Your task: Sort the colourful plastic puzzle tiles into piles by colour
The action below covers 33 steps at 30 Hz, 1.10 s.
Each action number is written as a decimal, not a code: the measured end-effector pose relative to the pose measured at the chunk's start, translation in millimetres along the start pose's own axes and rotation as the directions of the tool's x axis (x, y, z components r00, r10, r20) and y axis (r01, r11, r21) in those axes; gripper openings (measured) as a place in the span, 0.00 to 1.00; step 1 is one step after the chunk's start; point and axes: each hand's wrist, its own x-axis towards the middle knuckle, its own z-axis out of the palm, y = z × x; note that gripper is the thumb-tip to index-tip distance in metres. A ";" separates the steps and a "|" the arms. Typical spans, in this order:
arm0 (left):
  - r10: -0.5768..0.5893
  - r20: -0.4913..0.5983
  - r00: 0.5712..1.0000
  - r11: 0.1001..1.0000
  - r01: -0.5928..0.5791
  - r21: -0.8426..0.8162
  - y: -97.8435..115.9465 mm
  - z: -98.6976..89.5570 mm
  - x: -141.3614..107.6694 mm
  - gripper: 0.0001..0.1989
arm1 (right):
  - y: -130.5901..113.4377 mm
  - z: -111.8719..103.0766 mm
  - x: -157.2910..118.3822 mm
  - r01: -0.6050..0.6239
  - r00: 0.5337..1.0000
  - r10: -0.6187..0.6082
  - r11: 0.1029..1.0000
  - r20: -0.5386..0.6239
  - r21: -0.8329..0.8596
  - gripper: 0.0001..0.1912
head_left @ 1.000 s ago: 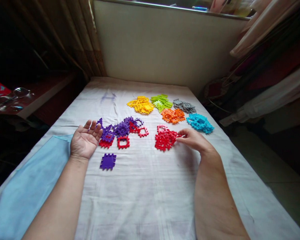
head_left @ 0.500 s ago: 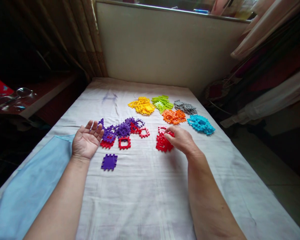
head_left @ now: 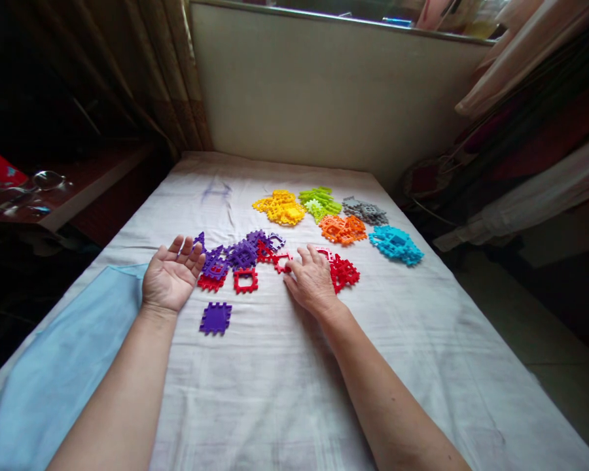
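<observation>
My left hand (head_left: 171, 276) rests palm up with its fingers apart, beside a heap of purple interlocking plastic tiles (head_left: 243, 252); nothing lies in it. My right hand (head_left: 311, 278) reaches palm down to a red square frame tile (head_left: 281, 261), its fingertips at the tile's right edge; whether they grip it is unclear. Partly hidden behind that hand is a pile of red tiles (head_left: 344, 272). Another red frame tile (head_left: 246, 280) lies apart, and more red pieces (head_left: 211, 282) show under the purple heap. A solid purple square tile (head_left: 215, 318) lies nearer me.
Farther back are piles of yellow (head_left: 281, 208), lime green (head_left: 320, 204), grey (head_left: 365, 210), orange (head_left: 343, 229) and blue (head_left: 396, 244) tiles. A light blue cloth (head_left: 73, 353) covers the bed's left side. Eyeglasses (head_left: 49, 180) sit on a side table (head_left: 93, 180).
My right hand has moved left from the red pile to the red frame tile near the purple heap. The red pile has shifted right. My left hand stays in place.
</observation>
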 end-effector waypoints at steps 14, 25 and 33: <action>-0.006 -0.025 1.000 1.000 0.006 -0.022 0.8 0.8 0.4 0.14 | 40.7 -29.7 -0.7 -0.087 0.991 0.092 0.995 -0.099 0.049 0.06; -0.003 -0.033 0.999 1.000 0.003 -0.004 0.5 2.3 0.6 0.11 | 75.0 -43.9 -5.6 -0.224 0.974 0.226 0.973 -0.032 0.046 0.06; -0.004 -0.021 1.000 1.000 0.004 -0.017 0.3 0.5 1.3 0.12 | 65.0 -41.2 -2.6 -0.169 0.981 0.175 0.983 -0.079 0.070 0.06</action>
